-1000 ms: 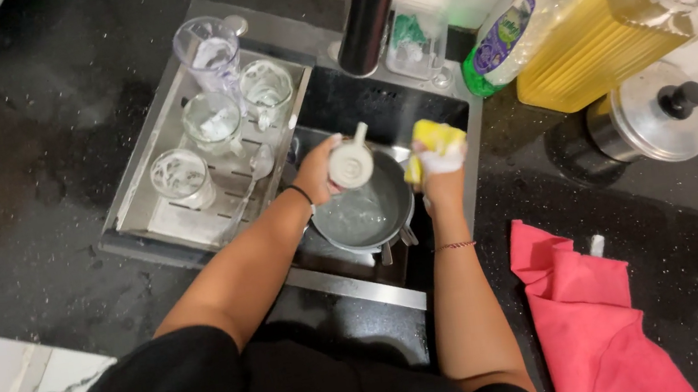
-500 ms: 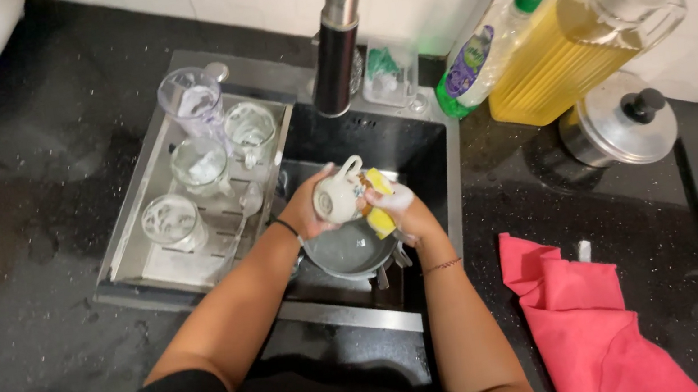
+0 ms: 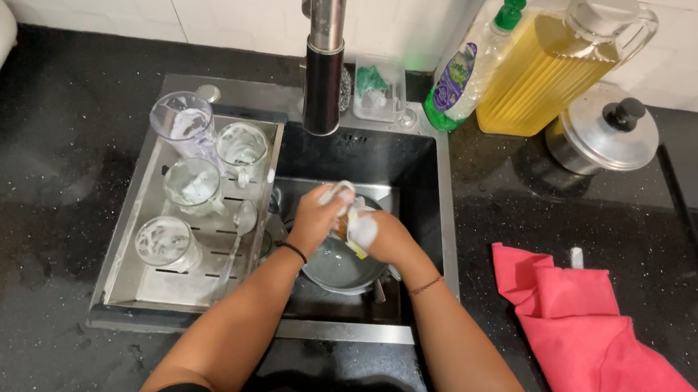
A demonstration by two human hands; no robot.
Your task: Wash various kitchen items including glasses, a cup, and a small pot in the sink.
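Note:
Over the black sink (image 3: 403, 161), my left hand (image 3: 314, 219) grips a small white cup (image 3: 336, 196) by its side. My right hand (image 3: 384, 235) presses a soapy yellow sponge (image 3: 358, 233) against the cup. Both hands are foamy and close together. Below them a grey pan (image 3: 337, 270) sits in the sink. The cup is mostly hidden by my fingers.
A steel draining tray (image 3: 143, 284) left of the sink holds several soapy glasses (image 3: 193, 183). The dark tap (image 3: 324, 54) rises behind. At the right stand a green-capped soap bottle (image 3: 468, 70), a yellow oil jug (image 3: 557, 57), a steel lidded pot (image 3: 605, 137) and a pink cloth (image 3: 581, 327).
My hands have drawn together: the sponge, held apart from the cup a second ago, now rubs against it. The camera has moved closer to the sink.

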